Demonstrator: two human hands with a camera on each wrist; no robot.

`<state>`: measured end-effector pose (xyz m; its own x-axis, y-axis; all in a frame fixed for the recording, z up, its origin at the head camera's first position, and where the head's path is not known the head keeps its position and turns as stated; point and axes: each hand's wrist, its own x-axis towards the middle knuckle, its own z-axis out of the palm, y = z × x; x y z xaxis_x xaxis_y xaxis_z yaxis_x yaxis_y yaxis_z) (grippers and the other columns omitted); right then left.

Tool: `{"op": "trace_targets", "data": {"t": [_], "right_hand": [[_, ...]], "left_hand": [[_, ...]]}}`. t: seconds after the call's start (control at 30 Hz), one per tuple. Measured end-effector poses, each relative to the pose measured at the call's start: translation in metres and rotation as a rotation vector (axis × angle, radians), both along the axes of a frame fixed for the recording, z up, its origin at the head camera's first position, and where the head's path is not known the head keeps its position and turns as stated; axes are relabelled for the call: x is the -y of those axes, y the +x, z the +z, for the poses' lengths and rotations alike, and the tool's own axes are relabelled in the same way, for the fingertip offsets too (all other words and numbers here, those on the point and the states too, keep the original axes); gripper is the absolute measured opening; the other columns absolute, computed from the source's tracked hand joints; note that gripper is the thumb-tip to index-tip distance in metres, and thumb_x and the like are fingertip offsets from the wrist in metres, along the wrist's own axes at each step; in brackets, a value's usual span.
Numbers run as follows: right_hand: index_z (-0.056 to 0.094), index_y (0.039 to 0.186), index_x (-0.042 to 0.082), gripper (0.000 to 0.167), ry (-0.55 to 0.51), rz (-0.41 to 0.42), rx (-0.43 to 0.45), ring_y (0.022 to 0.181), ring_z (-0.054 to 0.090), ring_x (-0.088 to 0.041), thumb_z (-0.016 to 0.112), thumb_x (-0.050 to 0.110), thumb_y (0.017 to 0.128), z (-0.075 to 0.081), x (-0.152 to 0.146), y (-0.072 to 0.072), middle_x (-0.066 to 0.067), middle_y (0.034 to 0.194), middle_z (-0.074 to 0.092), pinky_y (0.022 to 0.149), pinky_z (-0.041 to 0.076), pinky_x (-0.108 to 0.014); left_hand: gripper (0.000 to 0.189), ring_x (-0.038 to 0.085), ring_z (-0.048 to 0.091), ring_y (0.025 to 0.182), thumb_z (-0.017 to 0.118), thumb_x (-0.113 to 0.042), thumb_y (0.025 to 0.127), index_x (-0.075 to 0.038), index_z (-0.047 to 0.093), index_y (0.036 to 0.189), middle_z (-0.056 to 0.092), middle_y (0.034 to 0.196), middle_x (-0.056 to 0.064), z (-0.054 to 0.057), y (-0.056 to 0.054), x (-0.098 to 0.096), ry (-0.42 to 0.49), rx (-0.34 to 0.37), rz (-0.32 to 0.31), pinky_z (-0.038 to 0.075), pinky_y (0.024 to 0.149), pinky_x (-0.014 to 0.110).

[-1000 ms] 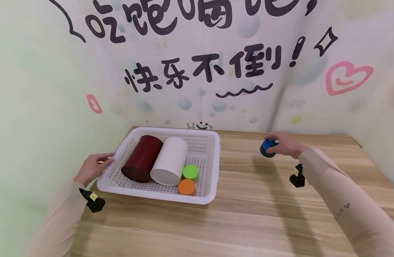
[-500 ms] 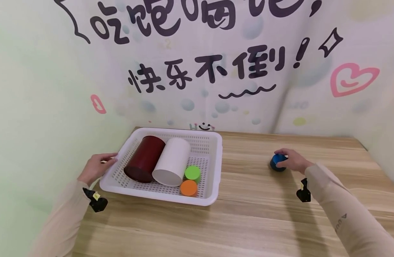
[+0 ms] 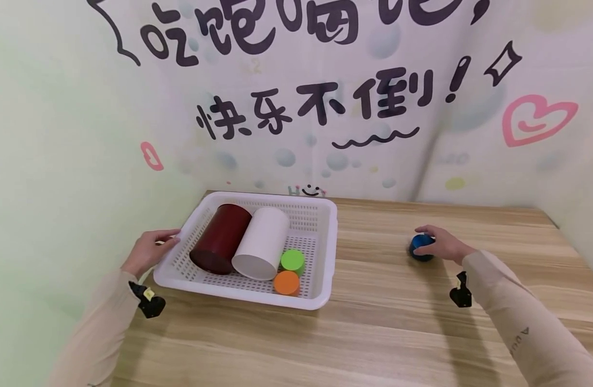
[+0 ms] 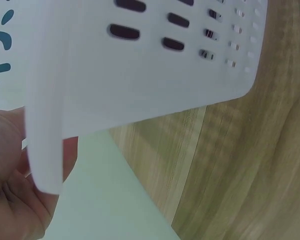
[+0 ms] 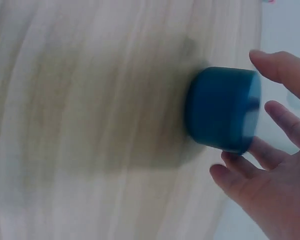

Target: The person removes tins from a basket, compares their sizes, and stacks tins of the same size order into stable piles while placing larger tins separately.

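Observation:
In the head view my left hand [image 3: 150,249] grips the left rim of a white plastic basket [image 3: 245,299], fingers on either side of the edge. Inside it lie a dark red cylinder [image 3: 221,236] and a white cylinder [image 3: 264,239] on their sides. A short green cylinder [image 3: 293,260] and an orange one [image 3: 287,282] stand beside them. My right hand [image 3: 441,244] is at a short blue cylinder [image 5: 222,107] on the table, right of the basket. In the right wrist view its fingers are spread around the cylinder's upper end, one held off it.
The wood-grain table [image 3: 374,333] meets a printed backdrop [image 3: 364,166] at the back. A pale green wall [image 3: 59,188] stands close beside the left arm. Dark wrist cameras are strapped to both sleeves.
My right hand has brought the blue cylinder forward and down onto the table, and its fingers have loosened around it. The left hand stays at the basket rim; the view shifts slightly.

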<state>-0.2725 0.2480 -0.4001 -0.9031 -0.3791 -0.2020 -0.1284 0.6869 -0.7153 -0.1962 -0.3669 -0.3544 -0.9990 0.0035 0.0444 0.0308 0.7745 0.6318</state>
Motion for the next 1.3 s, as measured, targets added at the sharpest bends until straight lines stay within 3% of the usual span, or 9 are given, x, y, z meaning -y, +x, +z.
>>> {"op": "trace_targets", "data": {"t": [0.13,0.3,0.53,0.8,0.93,1.07,1.23,1.3], "right_hand": [[0.026,0.131,-0.012,0.070,0.030,0.017,-0.039,0.118,0.017,-0.053,0.062,0.025,0.083,0.014,0.001,-0.004,-0.040,0.131,0.017,0.089,0.027,-0.058],[0.027,0.133,-0.007,0.070,0.065,0.017,-0.062,0.122,0.018,-0.048,0.060,0.030,0.084,0.044,0.019,-0.014,-0.034,0.135,0.019,0.092,0.023,-0.058],[0.033,0.132,-0.001,0.064,0.042,0.098,-0.142,0.125,0.019,-0.041,0.062,0.027,0.083,0.089,0.082,-0.027,-0.023,0.138,0.026,0.097,0.020,-0.054],[0.039,0.131,0.005,0.058,-0.053,0.157,-0.143,0.125,0.027,-0.033,0.063,0.022,0.082,0.117,0.167,-0.032,-0.013,0.137,0.034,0.098,0.025,-0.047],[0.041,0.130,0.008,0.053,-0.133,0.146,-0.097,0.122,0.033,-0.029,0.061,0.022,0.083,0.121,0.209,-0.032,-0.011,0.135,0.037,0.097,0.029,-0.043],[0.044,0.128,0.011,0.047,-0.232,0.095,-0.021,0.118,0.038,-0.026,0.059,0.024,0.085,0.115,0.245,-0.033,-0.010,0.131,0.041,0.094,0.032,-0.041],[0.050,0.120,0.008,0.040,-0.337,-0.074,0.036,0.112,0.044,-0.024,0.055,0.030,0.087,0.092,0.273,-0.033,-0.011,0.122,0.049,0.092,0.035,-0.039],[0.051,0.118,0.006,0.038,-0.386,-0.139,0.059,0.112,0.044,-0.024,0.054,0.029,0.088,0.081,0.278,-0.032,-0.009,0.128,0.045,0.091,0.036,-0.039]], "left_hand": [[0.042,0.025,0.052,0.083,0.048,-0.020,0.092,0.008,0.046,0.123,0.053,0.109,0.028,-0.001,0.000,0.000,-0.002,-0.001,0.000,0.045,0.061,0.026],[0.042,0.025,0.052,0.083,0.047,-0.021,0.093,0.008,0.045,0.124,0.053,0.108,0.028,0.000,-0.001,0.000,0.007,0.008,0.005,0.045,0.061,0.027],[0.042,0.026,0.053,0.083,0.047,-0.020,0.092,0.008,0.045,0.124,0.053,0.108,0.029,0.000,-0.001,0.001,0.014,0.005,0.010,0.045,0.061,0.027],[0.043,0.027,0.053,0.082,0.047,-0.021,0.092,0.008,0.045,0.124,0.054,0.104,0.027,-0.002,-0.002,0.002,0.016,0.009,0.013,0.045,0.061,0.028],[0.043,0.025,0.053,0.081,0.048,-0.021,0.092,0.008,0.045,0.124,0.054,0.103,0.027,-0.001,-0.003,0.005,0.016,0.007,0.015,0.045,0.060,0.027],[0.043,0.025,0.053,0.082,0.048,-0.021,0.092,0.008,0.045,0.124,0.054,0.106,0.027,-0.002,-0.002,0.006,0.019,0.008,0.018,0.045,0.061,0.026],[0.041,0.026,0.053,0.084,0.050,-0.018,0.091,0.009,0.047,0.122,0.054,0.108,0.028,-0.003,-0.002,0.004,0.016,-0.031,0.009,0.045,0.061,0.026],[0.040,0.026,0.053,0.084,0.051,-0.017,0.091,0.009,0.048,0.121,0.054,0.108,0.029,-0.003,-0.003,0.003,0.018,-0.044,0.006,0.044,0.062,0.026]]}}
